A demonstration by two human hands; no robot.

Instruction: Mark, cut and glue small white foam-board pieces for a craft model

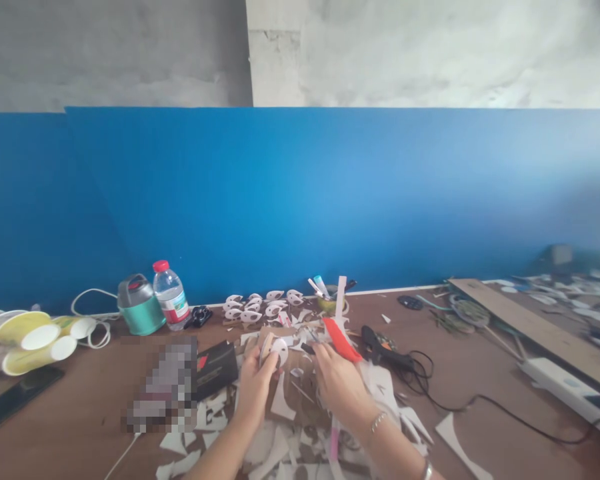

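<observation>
My left hand (256,385) is closed on a small white cut-out piece (279,349), held just above the brown table (80,413). My right hand (339,383) is closed too, beside a red handled tool (341,339) that juts up past its fingers; whether it grips that tool I cannot make out. Between the hands lies a heap of white paper offcuts (285,407). A bracelet shows on my right wrist.
Rows of white cut shapes (260,304) lie at the back by the blue board. A water bottle (171,295), green container (139,305), yellow cups (30,339), black box (215,368), glue gun (383,349) with cable, pen cup (329,298), wooden plank (535,325), power strip (570,389).
</observation>
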